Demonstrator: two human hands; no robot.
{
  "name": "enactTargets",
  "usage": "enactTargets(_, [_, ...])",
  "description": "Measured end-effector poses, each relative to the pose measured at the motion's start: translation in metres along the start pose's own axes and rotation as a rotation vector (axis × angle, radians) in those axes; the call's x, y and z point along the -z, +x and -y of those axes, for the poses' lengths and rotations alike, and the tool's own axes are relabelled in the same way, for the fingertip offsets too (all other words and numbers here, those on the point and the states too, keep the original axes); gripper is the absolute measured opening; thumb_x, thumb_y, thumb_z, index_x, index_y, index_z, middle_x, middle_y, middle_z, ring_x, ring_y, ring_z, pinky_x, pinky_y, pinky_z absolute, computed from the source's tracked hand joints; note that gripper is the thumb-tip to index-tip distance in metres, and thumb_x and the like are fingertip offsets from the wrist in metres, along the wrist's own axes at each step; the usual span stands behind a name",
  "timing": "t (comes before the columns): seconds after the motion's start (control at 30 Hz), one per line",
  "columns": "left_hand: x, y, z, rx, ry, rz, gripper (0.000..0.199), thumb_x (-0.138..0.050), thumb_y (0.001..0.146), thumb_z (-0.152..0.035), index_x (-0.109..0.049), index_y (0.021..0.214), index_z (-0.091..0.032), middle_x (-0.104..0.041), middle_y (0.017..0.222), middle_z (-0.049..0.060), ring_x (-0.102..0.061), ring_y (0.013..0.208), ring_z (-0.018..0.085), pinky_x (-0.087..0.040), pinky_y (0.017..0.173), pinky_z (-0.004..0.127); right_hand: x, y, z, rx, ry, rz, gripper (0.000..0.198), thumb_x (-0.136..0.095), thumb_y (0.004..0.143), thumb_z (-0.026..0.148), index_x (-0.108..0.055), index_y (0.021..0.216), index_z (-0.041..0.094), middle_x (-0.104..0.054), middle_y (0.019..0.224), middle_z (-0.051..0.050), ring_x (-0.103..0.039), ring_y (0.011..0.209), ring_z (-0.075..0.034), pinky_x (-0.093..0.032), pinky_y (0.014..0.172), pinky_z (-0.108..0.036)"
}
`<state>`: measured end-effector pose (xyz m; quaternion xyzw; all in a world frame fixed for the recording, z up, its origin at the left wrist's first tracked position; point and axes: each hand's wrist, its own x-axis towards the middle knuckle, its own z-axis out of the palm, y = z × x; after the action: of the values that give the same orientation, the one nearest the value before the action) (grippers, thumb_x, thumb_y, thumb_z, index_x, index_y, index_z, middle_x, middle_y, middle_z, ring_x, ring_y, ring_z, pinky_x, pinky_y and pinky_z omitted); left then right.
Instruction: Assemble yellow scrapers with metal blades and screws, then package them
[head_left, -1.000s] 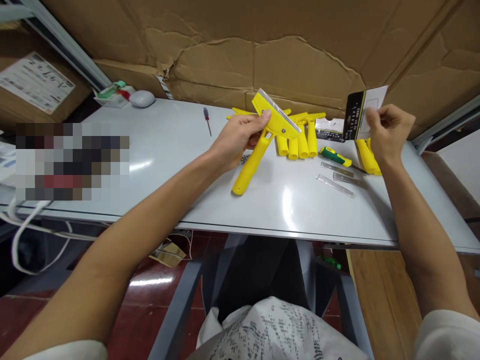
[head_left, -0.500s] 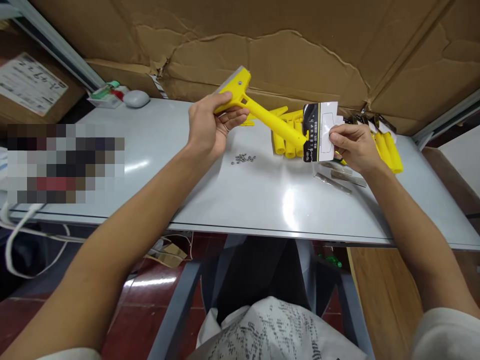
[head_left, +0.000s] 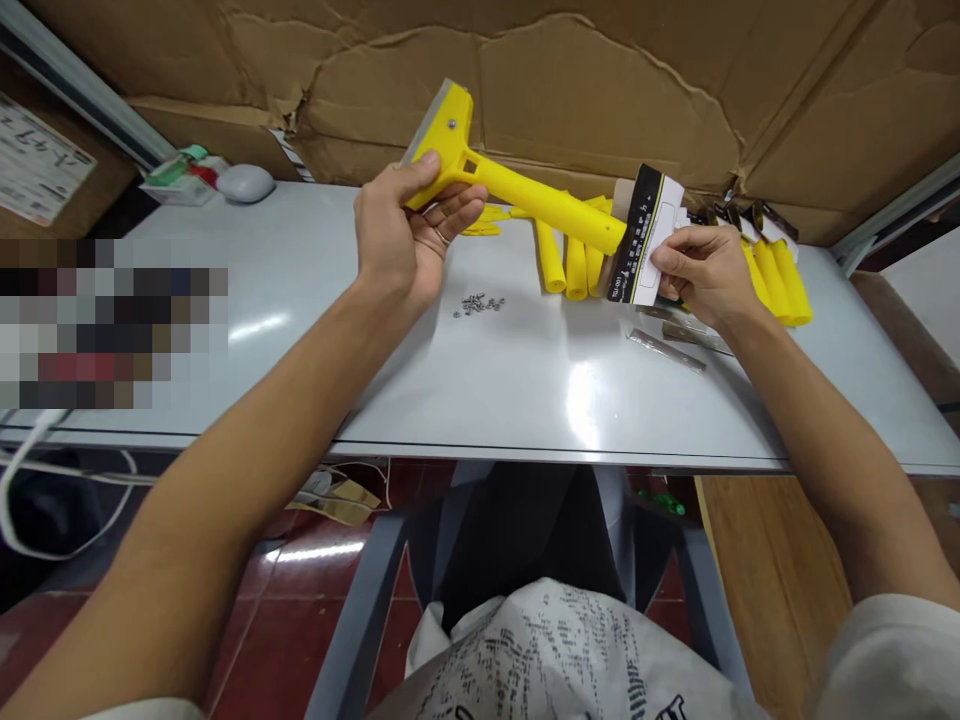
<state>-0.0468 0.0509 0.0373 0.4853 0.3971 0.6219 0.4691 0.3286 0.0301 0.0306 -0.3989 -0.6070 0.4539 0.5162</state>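
Observation:
My left hand (head_left: 409, 220) grips a yellow scraper (head_left: 540, 195) by its head, thumb on the near face. A metal blade edge runs along the head's upper left side, and a screw shows in it. The handle slants down to the right. Between thumb and fingers, my right hand (head_left: 701, 270) pinches a black and white printed card (head_left: 645, 235). The handle's end meets the card's left side; whether it passes into it I cannot tell. Under the handle lie several yellow handles (head_left: 551, 262). A small pile of screws (head_left: 478, 303) sits on the table below my left hand.
Flat blades (head_left: 667, 350) lie on the white table (head_left: 450, 400) near my right wrist. More yellow scrapers (head_left: 780, 280) with dark heads rest at the right. A grey computer mouse (head_left: 246, 183) and a clear box (head_left: 184, 180) stand at the back left. Cardboard (head_left: 540, 90) walls the back.
The scraper and my left hand have moved up and left in view. The card is now tilted clockwise, and the handle's end still meets it.

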Motion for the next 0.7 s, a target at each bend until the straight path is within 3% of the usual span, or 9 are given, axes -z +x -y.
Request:
enactTargets(0.2, [-0.002, -0.006, -0.011, -0.005, -0.079, -0.021, 0.069, -0.115, 0.062, -0.069, -0.063, 0.094, -0.036, -0.088, 0.105, -0.009, -0.07, 0.153, 0.033, -0.062, 0.123, 0.054, -0.001, 0.0, -0.006, 0.002, 0.04, -0.037, 0.073, -0.12, 0.051, 0.08, -0.073, 0.071, 0.028, -0.064, 0.063, 0.002, -0.042, 0.058, -0.011, -0.031, 0.05, -0.034])
enactTargets(0.37, [-0.012, -0.016, -0.009, -0.047, -0.01, 0.059, 0.054, -0.103, 0.083, -0.067, -0.063, 0.1, -0.036, -0.089, 0.111, -0.006, -0.079, 0.147, 0.033, -0.065, 0.123, 0.052, -0.016, -0.005, -0.009, 0.019, -0.042, 0.002, 0.071, -0.118, 0.056, 0.083, -0.076, 0.072, 0.027, -0.064, 0.064, 0.002, -0.047, 0.052, -0.012, -0.034, 0.045, -0.035])
enactTargets(0.47, [-0.022, -0.025, -0.008, -0.05, -0.07, 0.1, 0.048, -0.105, 0.087, -0.059, -0.065, 0.098, -0.035, -0.09, 0.104, -0.008, -0.088, 0.128, 0.029, -0.069, 0.12, 0.049, -0.028, -0.009, -0.008, 0.047, -0.065, 0.007, 0.072, -0.115, 0.062, 0.084, -0.073, 0.076, 0.027, -0.067, 0.066, 0.001, -0.053, 0.053, -0.014, -0.038, 0.043, -0.035])
enactTargets(0.6, [-0.032, -0.033, -0.01, -0.065, -0.149, 0.101, 0.048, -0.105, 0.092, -0.05, -0.062, 0.091, -0.03, -0.09, 0.096, -0.005, -0.092, 0.103, 0.025, -0.077, 0.104, 0.042, -0.038, -0.015, -0.001, 0.04, 0.077, -0.09, 0.082, -0.122, 0.057, 0.072, -0.061, 0.094, 0.033, -0.076, 0.082, 0.006, -0.061, 0.067, -0.015, -0.055, 0.05, -0.034])
enactTargets(0.7, [-0.034, -0.038, -0.016, -0.031, -0.041, 0.093, 0.058, -0.105, 0.096, -0.055, -0.054, 0.087, -0.028, -0.089, 0.094, -0.001, -0.093, 0.098, 0.029, -0.076, 0.087, 0.04, -0.04, -0.019, 0.007, 0.026, 0.154, -0.108, 0.089, -0.125, 0.059, 0.059, -0.055, 0.109, 0.036, -0.083, 0.092, 0.01, -0.069, 0.074, -0.016, -0.063, 0.059, -0.032])
